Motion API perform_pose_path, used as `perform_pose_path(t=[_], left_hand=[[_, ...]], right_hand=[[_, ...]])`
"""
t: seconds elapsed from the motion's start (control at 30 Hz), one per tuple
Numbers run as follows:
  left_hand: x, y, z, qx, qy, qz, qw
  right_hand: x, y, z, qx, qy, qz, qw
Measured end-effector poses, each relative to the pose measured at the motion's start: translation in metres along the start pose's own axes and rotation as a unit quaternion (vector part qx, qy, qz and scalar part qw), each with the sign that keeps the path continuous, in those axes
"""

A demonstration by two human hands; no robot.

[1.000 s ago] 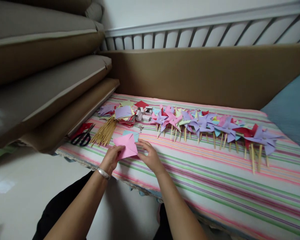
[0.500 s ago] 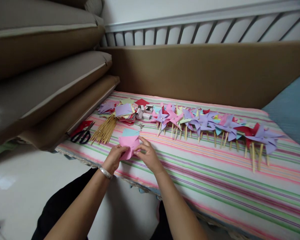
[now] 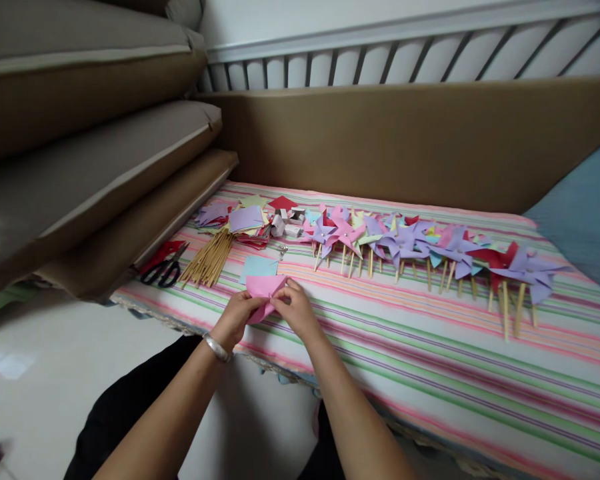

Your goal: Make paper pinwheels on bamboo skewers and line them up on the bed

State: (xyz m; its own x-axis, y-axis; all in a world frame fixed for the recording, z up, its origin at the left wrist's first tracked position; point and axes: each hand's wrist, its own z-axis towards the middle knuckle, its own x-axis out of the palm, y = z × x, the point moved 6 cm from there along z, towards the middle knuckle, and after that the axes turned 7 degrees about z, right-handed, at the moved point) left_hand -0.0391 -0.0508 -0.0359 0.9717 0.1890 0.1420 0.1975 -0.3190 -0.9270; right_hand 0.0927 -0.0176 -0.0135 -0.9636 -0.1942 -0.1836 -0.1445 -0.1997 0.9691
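Observation:
A pink paper sheet (image 3: 263, 285) with its corners bent inward is pinched between both my hands. My left hand (image 3: 239, 312), with a silver bangle at the wrist, grips its left side between thumb and fingers. On the right side, my right hand (image 3: 293, 303) presses a folded corner toward the paper's middle. Just beyond lies a flat light-blue paper square (image 3: 259, 267). Behind it, a bundle of thin wooden sticks (image 3: 208, 259) lies beside stacked coloured paper squares (image 3: 247, 220). Small metal pins (image 3: 283, 251) rest near the blue square.
Black-handled scissors (image 3: 163, 270) lie on red paper at the left edge. A long row of finished paper pinwheels (image 3: 405, 244) on sticks covers the back right. Small white boxes (image 3: 294, 230) stand mid-back. Stacked cushions (image 3: 145, 153) rise at left on the striped cloth (image 3: 430, 347).
Both hands have folded the pink paper further, its right corner drawn inward and its top edge raised. The paper has shifted slightly toward me, showing more of the blue square.

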Motion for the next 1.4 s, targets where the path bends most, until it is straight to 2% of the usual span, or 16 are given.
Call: perform_pose_path(t=[0.27, 0.47, 0.57, 0.63, 0.7, 0.83, 0.9, 1.0, 1.17, 1.4], left_hand=[[0.005, -0.001, -0.001, -0.002, 0.038, 0.001, 0.999], [-0.005, 0.005, 0.007, 0.006, -0.007, 0.063, 0.998], [-0.01, 0.004, 0.008, -0.003, -0.005, 0.089, 0.996], [-0.01, 0.003, 0.006, -0.014, 0.017, 0.109, 0.994], [-0.008, 0.002, 0.002, -0.027, 0.051, 0.13, 0.99], [0.001, -0.001, -0.006, -0.041, 0.114, 0.161, 0.98], [0.005, -0.002, -0.009, -0.042, 0.144, 0.182, 0.972], [0.008, -0.002, -0.011, -0.041, 0.177, 0.21, 0.961], [0.01, -0.002, -0.011, -0.046, 0.186, 0.219, 0.957], [0.008, -0.014, -0.009, -0.028, 0.172, 0.18, 0.968]], right_hand=[[-0.001, -0.002, 0.001, 0.0, -0.015, -0.028, 0.999], [0.0, -0.001, 0.0, -0.013, -0.017, -0.044, 0.999], [-0.012, -0.001, 0.001, -0.007, -0.049, -0.046, 0.998], [-0.022, -0.002, 0.002, 0.002, -0.071, -0.027, 0.997], [-0.025, -0.007, 0.003, 0.033, -0.047, 0.017, 0.998], [-0.007, -0.014, 0.0, 0.097, 0.115, 0.115, 0.982], [-0.001, -0.014, -0.004, 0.097, 0.157, 0.136, 0.973], [0.0, -0.013, -0.006, 0.104, 0.166, 0.148, 0.969], [0.0, -0.01, -0.007, 0.111, 0.158, 0.155, 0.969], [-0.004, -0.018, -0.003, 0.131, 0.087, 0.159, 0.975]])
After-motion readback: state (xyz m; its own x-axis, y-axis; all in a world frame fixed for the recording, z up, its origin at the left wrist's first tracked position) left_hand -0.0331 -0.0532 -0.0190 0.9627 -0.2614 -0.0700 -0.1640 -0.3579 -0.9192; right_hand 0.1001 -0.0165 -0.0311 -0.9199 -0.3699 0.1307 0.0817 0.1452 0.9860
